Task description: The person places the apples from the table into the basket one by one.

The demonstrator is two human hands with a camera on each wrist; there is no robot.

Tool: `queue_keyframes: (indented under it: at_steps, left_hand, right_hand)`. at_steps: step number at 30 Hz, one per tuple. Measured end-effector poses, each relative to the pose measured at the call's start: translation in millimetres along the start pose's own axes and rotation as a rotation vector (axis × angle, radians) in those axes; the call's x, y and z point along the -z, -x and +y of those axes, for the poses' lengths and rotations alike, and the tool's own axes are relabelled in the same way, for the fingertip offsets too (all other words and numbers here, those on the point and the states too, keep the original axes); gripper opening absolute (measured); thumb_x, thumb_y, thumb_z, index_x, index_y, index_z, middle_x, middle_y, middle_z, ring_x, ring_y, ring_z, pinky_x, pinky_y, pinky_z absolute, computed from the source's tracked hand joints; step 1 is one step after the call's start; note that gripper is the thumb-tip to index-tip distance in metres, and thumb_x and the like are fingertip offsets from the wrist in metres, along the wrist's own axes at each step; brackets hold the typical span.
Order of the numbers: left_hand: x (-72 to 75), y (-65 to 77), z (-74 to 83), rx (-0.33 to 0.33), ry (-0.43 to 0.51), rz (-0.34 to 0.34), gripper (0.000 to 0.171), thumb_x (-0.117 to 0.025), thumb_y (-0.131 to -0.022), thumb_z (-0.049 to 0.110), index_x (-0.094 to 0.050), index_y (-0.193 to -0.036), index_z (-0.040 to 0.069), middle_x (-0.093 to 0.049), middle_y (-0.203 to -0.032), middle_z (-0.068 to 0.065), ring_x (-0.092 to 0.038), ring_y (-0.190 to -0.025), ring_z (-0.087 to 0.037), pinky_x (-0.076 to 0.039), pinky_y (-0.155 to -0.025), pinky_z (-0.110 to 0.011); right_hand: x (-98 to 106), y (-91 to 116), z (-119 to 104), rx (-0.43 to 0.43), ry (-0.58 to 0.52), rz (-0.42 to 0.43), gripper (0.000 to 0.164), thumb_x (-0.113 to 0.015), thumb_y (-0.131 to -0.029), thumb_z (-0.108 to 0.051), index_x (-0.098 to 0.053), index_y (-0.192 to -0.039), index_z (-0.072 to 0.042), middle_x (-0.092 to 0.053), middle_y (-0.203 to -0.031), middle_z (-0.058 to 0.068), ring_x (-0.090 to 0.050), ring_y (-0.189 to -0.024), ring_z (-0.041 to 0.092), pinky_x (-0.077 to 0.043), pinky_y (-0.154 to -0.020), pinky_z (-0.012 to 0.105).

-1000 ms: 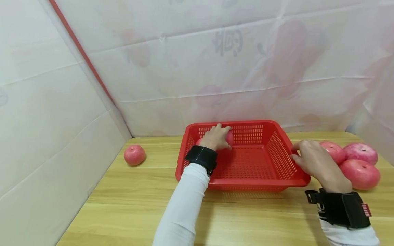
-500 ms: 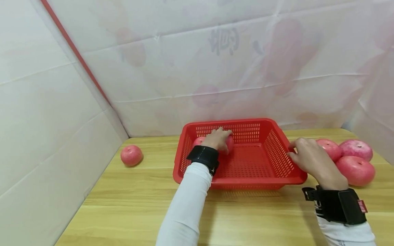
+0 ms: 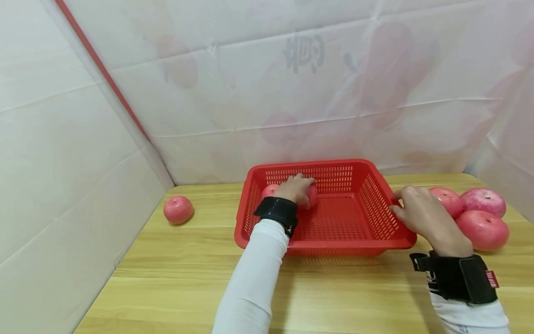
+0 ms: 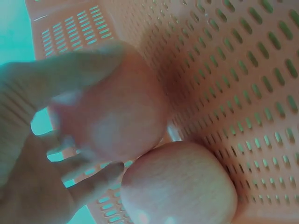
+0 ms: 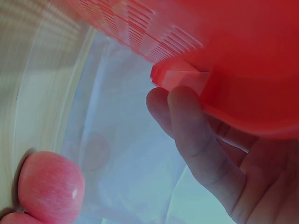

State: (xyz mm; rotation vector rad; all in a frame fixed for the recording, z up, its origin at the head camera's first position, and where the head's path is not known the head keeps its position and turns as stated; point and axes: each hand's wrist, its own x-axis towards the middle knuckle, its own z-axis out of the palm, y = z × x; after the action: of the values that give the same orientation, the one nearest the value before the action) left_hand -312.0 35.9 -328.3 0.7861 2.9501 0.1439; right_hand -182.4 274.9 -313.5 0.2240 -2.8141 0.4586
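Note:
A red plastic basket [image 3: 333, 246] with slotted walls stands on the wooden table. Inside its left part my left hand [image 3: 294, 189] is curled round an apple [image 4: 117, 109], thumb on one side and fingers on the other. Touching that apple is a second apple [image 4: 180, 186], also in the basket and partly behind the hand in the head view. At the basket's right end my right hand [image 3: 425, 218] grips the rim, with fingers tucked under the lip in the right wrist view.
One apple [image 3: 178, 210] lies alone on the table [image 3: 167, 287] at the left. Several more, such as a large apple [image 3: 484, 229], sit together right of my right hand. A pale cloth wall [image 3: 233, 102] rises close behind the basket.
The head view has shifted slightly. My left hand has moved a little to the right and down inside the basket with the apple, exposing more of the second apple. My right hand keeps the rim.

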Motion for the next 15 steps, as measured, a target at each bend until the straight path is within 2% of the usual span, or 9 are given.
queue_keyframes:
  at_steps: [5,10,15]
  left_hand:
    - [2.0,1.0,0.6,-0.029,-0.052,0.018,0.050,-0.060,-0.083,0.014,-0.049,-0.129,0.031,-0.045,-0.130,-0.001,-0.038,-0.115,-0.020,-0.041,-0.094,-0.040]
    - [3.7,3.2,1.2,-0.013,-0.041,0.001,0.048,-0.059,-0.084,0.012,-0.050,-0.128,0.030,-0.046,-0.130,-0.001,-0.037,-0.117,-0.020,-0.039,-0.097,-0.041]
    - [2.5,2.9,1.7,0.012,-0.029,-0.012,0.050,-0.057,-0.085,0.012,-0.047,-0.130,0.031,-0.043,-0.133,-0.002,-0.034,-0.119,-0.023,-0.041,-0.093,-0.045]
  right_hand:
    - [0.5,-0.2,0.6,0.007,0.019,0.014,0.012,-0.061,-0.077,-0.002,-0.065,-0.086,0.006,-0.055,-0.059,0.007,-0.046,-0.048,0.015,-0.043,-0.041,0.030]
    - [-0.1,-1.3,1.4,0.029,0.031,0.027,0.010,-0.061,-0.076,-0.001,-0.066,-0.083,0.005,-0.054,-0.059,0.006,-0.045,-0.049,0.016,-0.041,-0.042,0.030]
    - [0.3,-0.7,1.8,0.026,0.023,0.015,0.011,-0.060,-0.077,-0.002,-0.066,-0.084,0.004,-0.055,-0.059,0.005,-0.045,-0.049,0.015,-0.041,-0.042,0.030]
